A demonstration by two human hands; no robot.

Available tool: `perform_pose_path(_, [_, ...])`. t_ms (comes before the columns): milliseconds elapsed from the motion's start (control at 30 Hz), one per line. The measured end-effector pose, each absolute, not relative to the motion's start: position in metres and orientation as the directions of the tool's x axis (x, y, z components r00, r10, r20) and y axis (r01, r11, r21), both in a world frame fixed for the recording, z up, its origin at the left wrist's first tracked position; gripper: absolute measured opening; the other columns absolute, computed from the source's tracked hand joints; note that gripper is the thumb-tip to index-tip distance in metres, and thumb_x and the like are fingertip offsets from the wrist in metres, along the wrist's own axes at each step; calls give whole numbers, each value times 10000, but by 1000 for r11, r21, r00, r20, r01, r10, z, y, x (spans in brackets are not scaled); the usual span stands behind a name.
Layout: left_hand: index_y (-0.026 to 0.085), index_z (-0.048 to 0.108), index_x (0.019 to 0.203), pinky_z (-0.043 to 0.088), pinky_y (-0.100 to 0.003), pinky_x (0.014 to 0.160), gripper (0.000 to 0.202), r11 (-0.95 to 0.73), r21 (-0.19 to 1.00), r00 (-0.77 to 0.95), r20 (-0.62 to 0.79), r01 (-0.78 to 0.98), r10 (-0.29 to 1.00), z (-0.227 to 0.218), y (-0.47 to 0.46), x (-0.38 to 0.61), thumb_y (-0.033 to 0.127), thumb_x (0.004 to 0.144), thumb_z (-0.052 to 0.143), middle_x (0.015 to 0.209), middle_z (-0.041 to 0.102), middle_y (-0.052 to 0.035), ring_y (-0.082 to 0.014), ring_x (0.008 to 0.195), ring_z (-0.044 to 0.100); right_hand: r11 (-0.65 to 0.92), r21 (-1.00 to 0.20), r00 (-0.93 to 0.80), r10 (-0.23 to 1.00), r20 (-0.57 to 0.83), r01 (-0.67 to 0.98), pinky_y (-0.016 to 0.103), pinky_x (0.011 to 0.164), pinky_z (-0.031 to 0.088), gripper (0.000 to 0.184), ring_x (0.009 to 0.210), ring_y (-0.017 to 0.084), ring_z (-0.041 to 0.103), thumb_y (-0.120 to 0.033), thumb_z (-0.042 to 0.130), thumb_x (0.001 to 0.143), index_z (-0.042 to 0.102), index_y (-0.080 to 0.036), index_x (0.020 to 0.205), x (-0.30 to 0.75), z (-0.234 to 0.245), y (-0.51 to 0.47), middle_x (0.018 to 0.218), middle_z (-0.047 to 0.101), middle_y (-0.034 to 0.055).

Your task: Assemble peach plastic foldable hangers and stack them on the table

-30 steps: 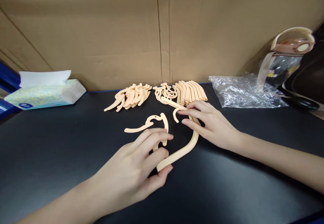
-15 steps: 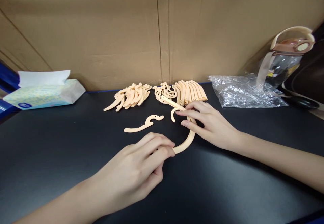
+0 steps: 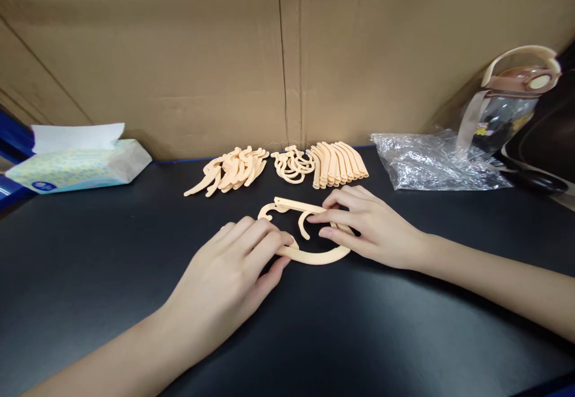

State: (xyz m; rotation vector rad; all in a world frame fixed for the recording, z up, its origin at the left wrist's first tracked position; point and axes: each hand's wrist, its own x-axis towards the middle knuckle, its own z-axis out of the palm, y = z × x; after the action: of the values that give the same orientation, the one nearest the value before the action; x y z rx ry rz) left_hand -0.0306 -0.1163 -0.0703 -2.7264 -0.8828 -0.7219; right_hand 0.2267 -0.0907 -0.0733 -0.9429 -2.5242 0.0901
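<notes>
A partly assembled peach plastic hanger (image 3: 320, 257) lies low over the black tabletop between my hands. My left hand (image 3: 238, 259) is closed, pinching the left end of its curved arm. My right hand (image 3: 368, 220) holds the right side, fingers over the joint, beside the small curved hook (image 3: 302, 226). A straight bar (image 3: 296, 205) of the hanger points to the upper left. Under its end and beyond my left fingers shows a loose hanger arm (image 3: 266, 210), partly hidden by my left hand, so I cannot tell whether it is gripped.
At the back lie piles of hanger arms (image 3: 236, 169), hooks (image 3: 291, 166) and straight bars (image 3: 339, 163). A tissue pack (image 3: 81, 166) is at left. Crinkled clear plastic bags (image 3: 431, 160) and a water bottle (image 3: 507, 109) stand at right. A cardboard wall (image 3: 179, 55) closes off the back.
The hanger has turned and come nearer me, its straight bar swinging down off the hook pile. My left hand has moved left, now over part of the loose arm.
</notes>
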Motion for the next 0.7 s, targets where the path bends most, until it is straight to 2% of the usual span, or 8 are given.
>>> perform_pose_path(100, [180, 565, 1033, 410, -303, 654, 74, -784, -25, 682, 510, 621, 524, -70, -115, -31, 176, 1000, 499, 823, 636, 14, -166, 714, 575, 776, -219, -687, 628, 367, 592, 375, 857, 441, 295, 914, 205, 570, -342, 484, 1030, 720, -234, 1171, 227, -73, -91, 1000, 644, 71])
perform_pose_path(200, [189, 559, 1029, 411, -293, 649, 62, -769, 3, 664, 502, 639, 554, -71, -115, -33, 201, 997, 508, 787, 607, 33, -155, 681, 565, 781, -215, -695, 621, 362, 587, 376, 859, 437, 303, 907, 203, 561, -347, 478, 1032, 715, -230, 1182, 227, -73, -91, 1006, 642, 72])
perform_pose_path(367, [186, 565, 1046, 432, -300, 669, 84, -757, 39, 647, 493, 652, 582, -74, -114, -35, 235, 983, 541, 814, 608, 25, -167, 712, 577, 796, -198, -723, 603, 337, 572, 372, 863, 440, 358, 930, 210, 549, -381, 436, 1046, 691, -201, 1221, 226, -72, -91, 1039, 630, 87])
perform_pose_path(700, [200, 546, 1027, 449, -340, 678, 61, -741, 25, 649, 464, 671, 603, -72, -115, -33, 227, 983, 513, 925, 674, -11, -214, 759, 599, 817, -186, -754, 575, 318, 545, 375, 850, 427, 398, 888, 210, 523, -425, 406, 1050, 667, -208, 1259, 226, -70, -92, 1003, 605, 81])
